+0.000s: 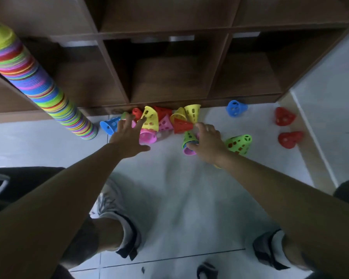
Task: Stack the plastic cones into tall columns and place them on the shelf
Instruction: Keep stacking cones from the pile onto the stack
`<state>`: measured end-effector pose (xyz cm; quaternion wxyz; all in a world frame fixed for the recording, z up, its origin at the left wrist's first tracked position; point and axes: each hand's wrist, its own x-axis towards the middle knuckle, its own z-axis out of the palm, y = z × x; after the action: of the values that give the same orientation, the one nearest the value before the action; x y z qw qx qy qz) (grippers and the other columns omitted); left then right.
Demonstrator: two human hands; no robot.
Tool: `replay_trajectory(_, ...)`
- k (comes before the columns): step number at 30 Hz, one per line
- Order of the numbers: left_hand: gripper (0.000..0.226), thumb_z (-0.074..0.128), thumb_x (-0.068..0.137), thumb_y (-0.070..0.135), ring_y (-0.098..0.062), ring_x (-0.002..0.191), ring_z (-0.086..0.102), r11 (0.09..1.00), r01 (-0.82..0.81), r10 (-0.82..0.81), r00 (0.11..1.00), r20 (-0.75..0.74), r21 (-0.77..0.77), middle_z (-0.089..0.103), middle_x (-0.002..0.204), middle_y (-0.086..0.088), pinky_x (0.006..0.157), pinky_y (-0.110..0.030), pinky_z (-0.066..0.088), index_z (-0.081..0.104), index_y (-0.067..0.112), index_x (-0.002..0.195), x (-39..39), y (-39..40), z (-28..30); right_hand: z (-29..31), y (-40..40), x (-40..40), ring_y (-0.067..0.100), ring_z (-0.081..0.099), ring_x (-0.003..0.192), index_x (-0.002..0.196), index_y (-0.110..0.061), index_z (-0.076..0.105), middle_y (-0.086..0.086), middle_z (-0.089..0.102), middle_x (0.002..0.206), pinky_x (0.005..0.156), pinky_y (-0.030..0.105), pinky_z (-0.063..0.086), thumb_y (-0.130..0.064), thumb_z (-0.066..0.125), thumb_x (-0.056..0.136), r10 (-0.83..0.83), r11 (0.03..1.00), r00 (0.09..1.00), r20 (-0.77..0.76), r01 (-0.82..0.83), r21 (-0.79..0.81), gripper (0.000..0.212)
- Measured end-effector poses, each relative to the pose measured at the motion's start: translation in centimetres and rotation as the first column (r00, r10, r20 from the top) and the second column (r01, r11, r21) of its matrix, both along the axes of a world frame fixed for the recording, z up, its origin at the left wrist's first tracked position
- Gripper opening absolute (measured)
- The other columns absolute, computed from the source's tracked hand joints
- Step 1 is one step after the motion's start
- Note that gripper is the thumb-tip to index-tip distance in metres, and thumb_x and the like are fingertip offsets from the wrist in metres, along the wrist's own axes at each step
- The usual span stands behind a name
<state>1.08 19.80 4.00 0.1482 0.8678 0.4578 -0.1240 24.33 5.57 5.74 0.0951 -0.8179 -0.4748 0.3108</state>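
A tall multicoloured column of stacked cones [38, 81] stands on the floor at left, leaning toward me. Loose perforated cones lie in a heap at the foot of the brown shelf [165, 73]: a yellow cone [150, 118], a pink cone [148, 136], an orange-red cone [181, 125], a blue cone [109, 124]. My left hand [127, 137] hovers over the heap with fingers spread, holding nothing. My right hand [207, 141] grips a short nested stack of cones [188, 140], green outside with pink showing at its mouth. A green cone [239, 143] lies just right of that hand.
A blue cone [235, 108] and two red cones [284, 116] [289, 139] lie scattered on the white tiled floor to the right. The shelf's lower cubbies look dark. A white wall edge [310, 121] runs along the right. My knees are at the bottom.
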Motion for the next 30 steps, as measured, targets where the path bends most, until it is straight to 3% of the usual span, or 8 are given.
replay_trajectory(7, 0.116, 0.081, 0.074, 0.059, -0.049, 0.150, 0.003, 0.998, -0.027, 0.026, 1.000, -0.012, -0.052, 0.004, 0.166, -0.014, 0.113, -0.068, 0.030, 0.008, 0.032, 0.161, -0.5, 2.1, -3.8, -5.7, 1.1, -0.9, 0.042, 0.000, 0.152, 0.160, -0.036, 0.001, 0.008, -0.005, 0.168, 0.110, 0.057, 0.038, -0.054, 0.074, 0.083, -0.164, 0.986, 0.985, -0.049, 0.162, -0.048, 0.107)
replay_trajectory(12, 0.119, 0.080, 0.076, 0.058, -0.049, 0.151, -0.003, 0.995, -0.061, 0.060, 0.998, -0.010, -0.084, -0.005, 0.168, -0.011, 0.114, -0.069, 0.027, 0.001, 0.034, 0.161, 1.1, 4.0, -5.5, -7.9, 3.2, -0.4, 0.044, -0.002, 0.152, 0.158, -0.042, -0.002, 0.005, -0.007, 0.168, 0.102, 0.059, 0.045, -0.063, 0.077, 0.075, -0.178, 0.983, 0.984, -0.004, 0.177, -0.050, 0.117)
replay_trajectory(18, 0.115, 0.076, 0.077, 0.063, -0.048, 0.152, -0.002, 0.998, -0.058, 0.057, 0.997, -0.046, -0.025, -0.006, 0.169, -0.007, 0.113, -0.070, 0.028, 0.002, 0.035, 0.161, 2.5, 5.4, -6.9, -9.4, 5.2, -0.3, 0.050, 0.008, 0.149, 0.157, -0.046, -0.006, 0.009, -0.010, 0.167, 0.095, 0.053, 0.051, -0.071, 0.076, 0.070, -0.205, 0.970, 0.978, 0.037, 0.208, -0.122, 0.122)
replay_trajectory(20, 0.113, 0.076, 0.078, 0.061, -0.050, 0.151, 0.002, 0.997, -0.071, 0.071, 0.996, -0.061, 0.006, -0.005, 0.168, -0.009, 0.109, -0.068, 0.034, 0.005, 0.035, 0.161, 2.9, 5.5, -7.0, -9.9, 5.4, -0.5, 0.050, 0.009, 0.149, 0.157, -0.047, -0.004, 0.010, -0.009, 0.167, 0.094, 0.051, 0.052, -0.071, 0.076, 0.070, -0.207, 0.971, 0.977, 0.045, 0.211, -0.110, 0.120)
replay_trajectory(25, 0.107, 0.083, 0.072, 0.056, -0.046, 0.142, 0.026, 0.994, -0.084, 0.086, 0.996, -0.027, 0.073, 0.021, 0.156, -0.017, 0.100, -0.062, 0.049, 0.024, 0.028, 0.157, 3.1, 5.9, -7.3, -10.5, 5.9, -1.2, 0.050, 0.008, 0.149, 0.155, -0.050, 0.004, 0.009, -0.007, 0.167, 0.091, 0.052, 0.054, -0.065, 0.080, 0.070, -0.245, 0.968, 0.968, 0.048, 0.247, -0.033, 0.115)
replay_trajectory(30, 0.101, 0.087, 0.067, 0.053, -0.043, 0.135, 0.035, 0.989, -0.116, 0.118, 0.993, -0.009, 0.091, 0.028, 0.149, -0.018, 0.090, -0.059, 0.054, 0.035, 0.019, 0.147, 3.1, 6.2, -7.5, -11.4, 6.9, -1.8, 0.048, 0.012, 0.147, 0.150, -0.049, 0.016, 0.006, -0.005, 0.166, 0.087, 0.050, 0.059, -0.040, 0.083, 0.076, -0.325, 0.946, 0.944, 0.055, 0.324, 0.020, 0.100)
